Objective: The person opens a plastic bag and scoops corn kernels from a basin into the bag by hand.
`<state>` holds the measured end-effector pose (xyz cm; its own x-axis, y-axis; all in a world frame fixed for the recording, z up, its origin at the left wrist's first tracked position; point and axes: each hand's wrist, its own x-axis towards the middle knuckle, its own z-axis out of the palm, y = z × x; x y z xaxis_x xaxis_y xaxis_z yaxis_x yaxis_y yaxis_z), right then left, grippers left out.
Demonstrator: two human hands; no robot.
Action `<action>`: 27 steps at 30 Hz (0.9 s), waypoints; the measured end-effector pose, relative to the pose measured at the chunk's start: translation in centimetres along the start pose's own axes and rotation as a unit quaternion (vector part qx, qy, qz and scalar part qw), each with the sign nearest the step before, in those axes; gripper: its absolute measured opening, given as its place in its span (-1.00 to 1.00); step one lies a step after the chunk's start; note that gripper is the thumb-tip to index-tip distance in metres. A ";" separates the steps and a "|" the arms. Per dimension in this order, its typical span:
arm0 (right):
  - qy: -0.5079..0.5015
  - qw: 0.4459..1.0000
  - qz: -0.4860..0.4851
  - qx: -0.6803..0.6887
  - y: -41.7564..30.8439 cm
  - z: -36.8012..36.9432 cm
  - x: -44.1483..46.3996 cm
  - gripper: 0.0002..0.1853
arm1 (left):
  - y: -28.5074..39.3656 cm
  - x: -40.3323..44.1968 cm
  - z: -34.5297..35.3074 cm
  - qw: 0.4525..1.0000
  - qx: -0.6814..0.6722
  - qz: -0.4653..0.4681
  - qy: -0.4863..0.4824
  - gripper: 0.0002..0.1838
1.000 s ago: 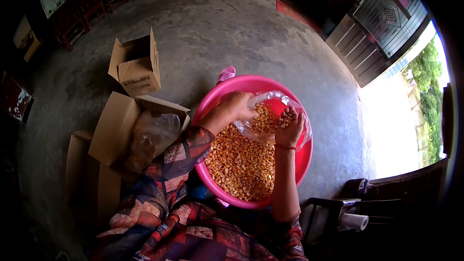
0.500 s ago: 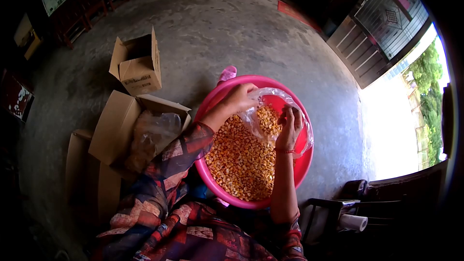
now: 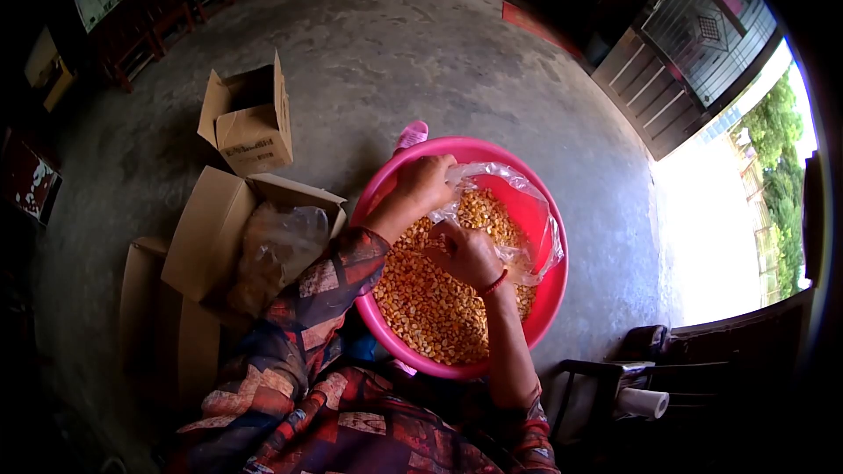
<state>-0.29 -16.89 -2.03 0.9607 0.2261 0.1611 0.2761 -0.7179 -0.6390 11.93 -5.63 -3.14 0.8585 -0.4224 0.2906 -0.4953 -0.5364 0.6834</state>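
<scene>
A pink basin (image 3: 553, 316) holds a deep bed of dried corn kernels (image 3: 430, 312). My left hand (image 3: 423, 184) is over its far left side, fingers closed on the rim of a clear plastic bag (image 3: 527, 183). The bag's mouth spreads toward the basin's right wall, and kernels show in or through it; which one I cannot tell. Just over the corn, in front of the bag, is my right hand (image 3: 470, 254), wearing a red bracelet. Its fingers are bent inward, and whatever they pinch is hidden.
Left of the basin stand an open cardboard box (image 3: 206, 233) with plastic bags (image 3: 281, 241) inside and another open box (image 3: 255, 136) farther off. A pink shoe (image 3: 411, 134) shows behind the basin. At lower right is a dark stool (image 3: 588, 373) beside a white roll (image 3: 643, 403).
My right hand has left the bag's right edge and moved left and toward me, over the corn. My left hand keeps its hold on the bag, almost in place.
</scene>
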 end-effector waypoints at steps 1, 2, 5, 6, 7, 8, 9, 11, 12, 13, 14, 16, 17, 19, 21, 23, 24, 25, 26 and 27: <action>0.016 0.999 -0.035 -0.033 0.0 0.6 0.0 -0.88 | 0.2 0.0 -0.1 1.000 -0.001 -0.006 -0.004 -0.74; 0.032 0.995 -0.069 -0.065 0.0 1.1 0.0 -0.89 | 0.4 -0.1 -0.3 1.000 -0.002 -0.013 -0.007 -0.76; 0.010 0.993 -0.115 -0.030 -0.8 2.4 0.5 -0.88 | 0.4 -0.1 -0.3 1.000 0.000 -0.013 -0.012 -0.75; 0.021 0.986 -0.166 -0.012 -0.7 3.0 0.7 -0.87 | 0.4 -0.1 -0.3 1.000 -0.001 -0.014 -0.012 -0.75; -0.010 0.990 -0.139 -0.020 -0.6 3.5 0.7 -0.82 | 0.4 -0.1 -0.2 1.000 0.004 -0.011 -0.010 -0.74; -0.010 0.990 -0.139 -0.020 -0.5 4.0 0.9 -0.82 | 0.4 -0.2 -0.2 1.000 0.009 -0.008 -0.008 -0.73; 0.035 0.989 -0.128 -0.057 -0.5 4.5 1.0 -0.76 | 0.2 -0.1 -0.1 1.000 0.008 -0.009 -0.008 -0.73; 0.056 0.991 -0.090 -0.087 0.3 5.3 1.0 -0.60 | -0.2 0.0 0.3 1.000 0.026 -0.003 -0.005 -0.71; 0.056 0.991 -0.089 -0.088 0.4 5.4 1.0 -0.60 | -0.3 0.0 0.5 1.000 0.025 -0.003 -0.006 -0.71; 0.050 0.988 -0.099 -0.110 0.4 5.5 1.0 -0.63 | -0.5 0.0 0.6 1.000 0.030 0.000 -0.006 -0.71; 0.045 0.984 -0.110 -0.131 0.4 5.7 1.0 -0.65 | -0.7 0.1 0.7 0.999 0.035 0.003 -0.007 -0.70; 0.017 0.986 -0.134 -0.099 0.6 6.8 1.0 -0.70 | -0.7 0.1 0.7 0.999 0.034 0.003 -0.017 -0.71; -0.009 0.985 -0.156 -0.067 0.7 7.3 0.9 -0.74 | -0.7 0.2 0.8 0.999 0.033 0.004 -0.027 -0.71; -0.059 0.985 -0.148 -0.065 -0.6 7.0 0.5 -0.77 | -1.8 0.9 2.1 0.998 0.044 0.001 -0.042 -0.71; -0.120 0.982 -0.137 -0.054 -1.8 6.4 0.0 -0.77 | -2.0 1.0 2.3 0.997 0.056 -0.003 -0.057 -0.71; -0.131 0.980 -0.135 -0.064 -2.6 5.9 -0.1 -0.77 | -1.2 0.3 1.2 0.999 0.034 0.012 -0.031 -0.72; -0.142 0.978 -0.133 -0.075 -2.8 5.8 0.0 -0.78 | -1.1 0.2 1.1 0.999 0.035 0.012 -0.031 -0.72; -0.142 0.978 -0.133 -0.075 -2.5 5.8 0.0 -0.78 | -1.0 0.1 1.0 0.999 0.037 0.009 -0.030 -0.72; -0.141 0.979 -0.124 -0.074 -2.0 5.9 0.0 -0.79 | -0.8 0.1 0.9 0.999 0.038 0.005 -0.029 -0.72; -0.141 0.981 -0.115 -0.074 -2.0 5.8 0.1 -0.81 | -0.8 0.1 0.9 0.999 0.038 0.005 -0.029 -0.72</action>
<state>-0.92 -11.65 -5.13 0.8328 0.5502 0.0608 0.5048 -0.7098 -0.4912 12.26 -5.90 -4.21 0.8454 -0.4689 0.2557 -0.5142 -0.5852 0.6270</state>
